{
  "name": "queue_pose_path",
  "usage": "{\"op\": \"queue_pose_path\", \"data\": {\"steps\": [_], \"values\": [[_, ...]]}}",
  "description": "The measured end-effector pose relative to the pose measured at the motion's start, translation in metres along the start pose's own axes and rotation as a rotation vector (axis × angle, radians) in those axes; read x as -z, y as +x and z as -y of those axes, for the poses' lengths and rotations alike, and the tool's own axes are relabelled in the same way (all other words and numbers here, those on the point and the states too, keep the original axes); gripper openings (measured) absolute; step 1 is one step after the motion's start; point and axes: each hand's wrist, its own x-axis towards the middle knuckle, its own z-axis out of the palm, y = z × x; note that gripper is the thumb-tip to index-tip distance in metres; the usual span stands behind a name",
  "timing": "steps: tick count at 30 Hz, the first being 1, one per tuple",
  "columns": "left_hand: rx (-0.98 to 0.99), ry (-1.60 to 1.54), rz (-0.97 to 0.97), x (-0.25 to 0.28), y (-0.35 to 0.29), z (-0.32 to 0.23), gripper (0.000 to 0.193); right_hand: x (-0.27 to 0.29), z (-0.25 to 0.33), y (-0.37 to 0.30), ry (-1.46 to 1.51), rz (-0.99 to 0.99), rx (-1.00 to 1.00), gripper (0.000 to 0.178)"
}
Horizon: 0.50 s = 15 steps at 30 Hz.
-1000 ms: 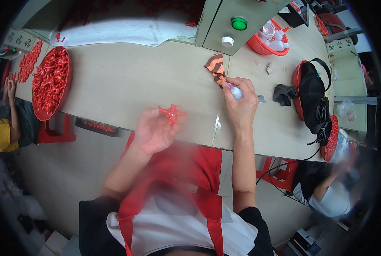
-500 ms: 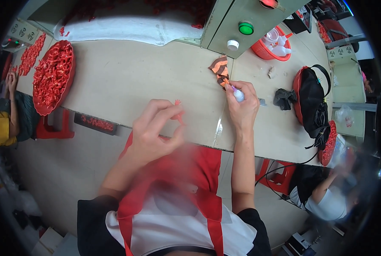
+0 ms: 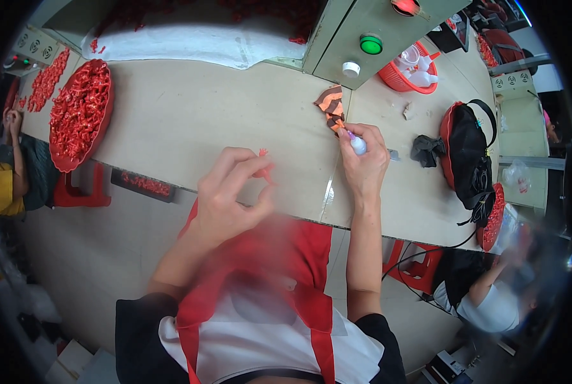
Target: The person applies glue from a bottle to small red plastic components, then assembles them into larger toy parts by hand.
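Above the table's front edge, my left hand (image 3: 225,195) pinches a small red plastic figure (image 3: 265,168) between thumb and fingers. A lens smear blurs the figure's lower part. My right hand (image 3: 368,161) is closed round a small white squeeze bottle (image 3: 358,145) with a purple nozzle. That nozzle points up and left, at the lower end of a crumpled orange-and-brown striped cloth (image 3: 330,101). Whether nozzle and cloth touch, I cannot tell, as my fingers partly cover the spot. The two hands are apart.
A red tray heaped with red pieces (image 3: 81,115) stands at the left. Behind the table is a grey-green machine with a green button (image 3: 371,44). To the right are a red basket of bottles (image 3: 407,80), a dark rag (image 3: 426,150) and a black bag (image 3: 471,150). Other people sit on both sides.
My left hand has shifted very slightly left with the red figure in it. The right hand stays by the striped cloth, still holding the squeeze bottle.
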Motion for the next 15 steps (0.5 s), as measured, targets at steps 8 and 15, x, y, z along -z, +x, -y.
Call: {"op": "queue_pose_path", "data": {"steps": [8, 15], "values": [[0.008, -0.013, 0.000, 0.0011, 0.0011, 0.0003, 0.038, 0.0000, -0.0002, 0.0002, 0.000, 0.004, 0.003, 0.014], [0.014, -0.030, 0.000, 0.0018, 0.0023, -0.0004, 0.039, -0.0003, -0.0001, 0.0002, -0.009, 0.013, -0.004, 0.014]]}}
